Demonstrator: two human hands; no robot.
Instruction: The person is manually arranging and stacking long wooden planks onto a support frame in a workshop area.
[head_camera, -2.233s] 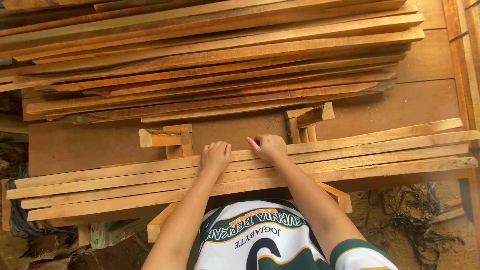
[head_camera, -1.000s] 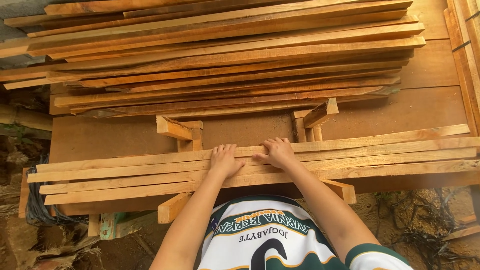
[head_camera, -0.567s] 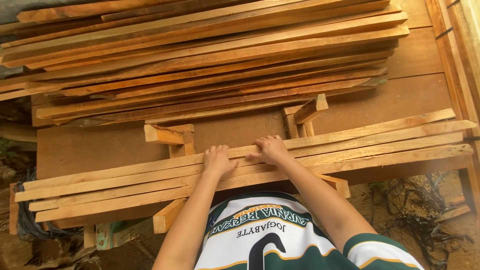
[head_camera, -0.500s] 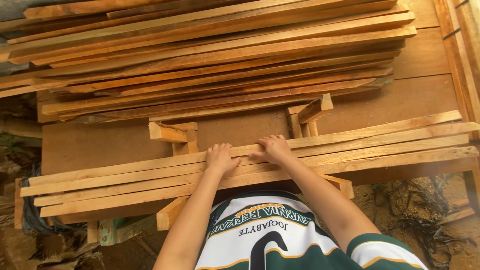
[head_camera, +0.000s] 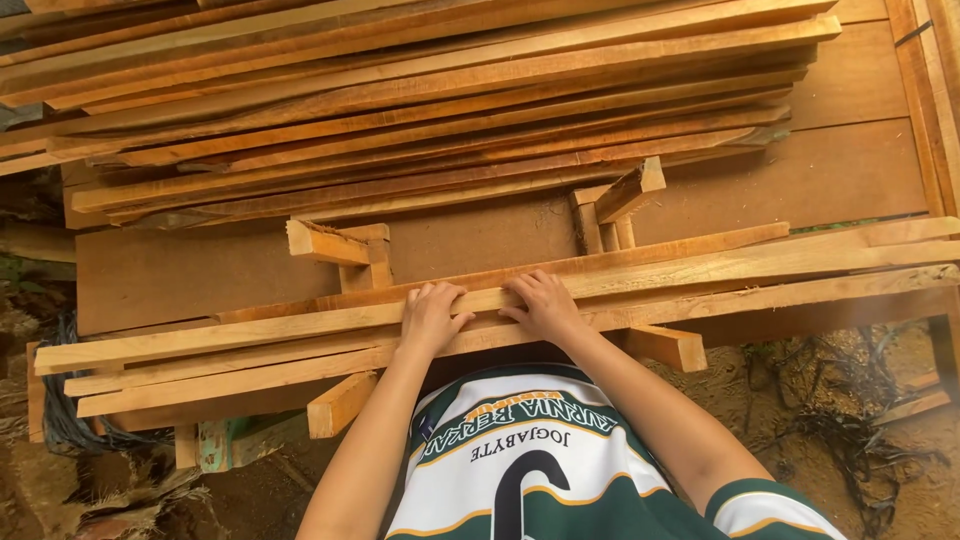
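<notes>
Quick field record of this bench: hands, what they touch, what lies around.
left hand: palm down on the near wooden strips, fingers curled over the top one
right hand: pressing the same strips, beside the left
behind: two small wooden block stops on the brown board
far side: stack of long planks

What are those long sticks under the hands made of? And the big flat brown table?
The long strips look like raw sawn wood: pale, matte, grain lines and rough splintery ends, no paint. The left hand and right hand press on them. The flat brown board looks like pressed fibreboard, perhaps: smooth, even brown, no grain visible.
</notes>
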